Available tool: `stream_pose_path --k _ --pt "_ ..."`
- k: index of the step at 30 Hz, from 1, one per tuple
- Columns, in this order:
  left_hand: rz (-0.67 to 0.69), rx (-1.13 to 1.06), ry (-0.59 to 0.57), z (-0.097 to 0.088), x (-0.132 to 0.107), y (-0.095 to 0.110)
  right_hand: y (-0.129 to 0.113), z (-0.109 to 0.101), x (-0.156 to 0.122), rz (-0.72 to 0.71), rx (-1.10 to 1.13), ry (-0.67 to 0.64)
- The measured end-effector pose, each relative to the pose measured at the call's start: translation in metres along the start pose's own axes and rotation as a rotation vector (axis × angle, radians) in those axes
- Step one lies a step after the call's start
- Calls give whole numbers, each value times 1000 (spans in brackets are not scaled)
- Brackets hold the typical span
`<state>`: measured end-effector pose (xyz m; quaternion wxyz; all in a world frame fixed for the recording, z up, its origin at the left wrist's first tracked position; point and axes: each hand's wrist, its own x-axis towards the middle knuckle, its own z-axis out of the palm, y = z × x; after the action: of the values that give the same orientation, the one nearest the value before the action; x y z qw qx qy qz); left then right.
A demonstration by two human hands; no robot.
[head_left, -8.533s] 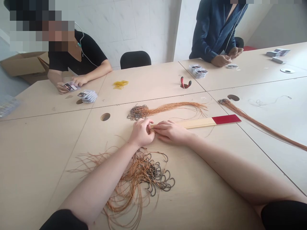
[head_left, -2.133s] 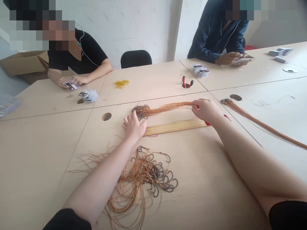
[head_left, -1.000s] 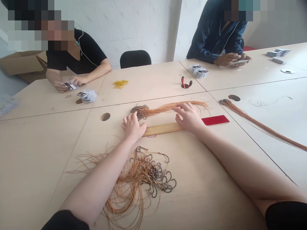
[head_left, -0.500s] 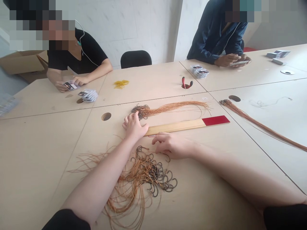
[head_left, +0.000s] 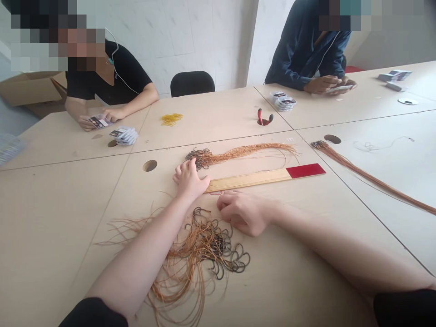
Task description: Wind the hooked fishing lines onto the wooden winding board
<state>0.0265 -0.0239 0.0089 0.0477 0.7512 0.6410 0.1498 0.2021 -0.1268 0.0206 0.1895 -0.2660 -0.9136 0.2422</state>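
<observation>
My left hand (head_left: 189, 180) rests on the left end of a wooden stick (head_left: 250, 178) with a red tip (head_left: 305, 170). Its fingers are curled and its thumb presses on the wood. The fingertips touch the dark hook ends of a straightened bundle of orange cords (head_left: 238, 153) lying just beyond the stick. My right hand (head_left: 244, 211) sits below the stick with its fingers curled. It pinches a hooked cord at the top edge of a loose tangled pile of orange cords and dark hooks (head_left: 200, 250).
A second cord bundle (head_left: 361, 172) lies at the right. Red-handled pliers (head_left: 263, 118), yellow rubber bands (head_left: 171, 119) and card stacks (head_left: 123, 135) (head_left: 284, 101) lie farther back. Two other people handle cards at the far side. The tables have round cable holes (head_left: 150, 165).
My right hand left the straight bundle, crossed over the stick and came down to the tangled pile, where its fingers closed. My left hand stayed on the stick's end.
</observation>
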Motion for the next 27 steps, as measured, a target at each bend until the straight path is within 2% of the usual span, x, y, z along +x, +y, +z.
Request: stream_pose_path --k 7,12,15,24,27 --pt "-6 9 0 0 0 0 -2 2 5 20 -105 34" --pt "10 3 8 1 -1 -1 -5 6 4 98 -178 -72" --pt "8 5 14 2 -1 -2 -7 7 4 92 -179 -110" --pt "20 -9 24 4 1 -3 1 9 4 46 -196 109" --pt "22 -14 24 5 1 -4 4 12 4 49 -243 122"
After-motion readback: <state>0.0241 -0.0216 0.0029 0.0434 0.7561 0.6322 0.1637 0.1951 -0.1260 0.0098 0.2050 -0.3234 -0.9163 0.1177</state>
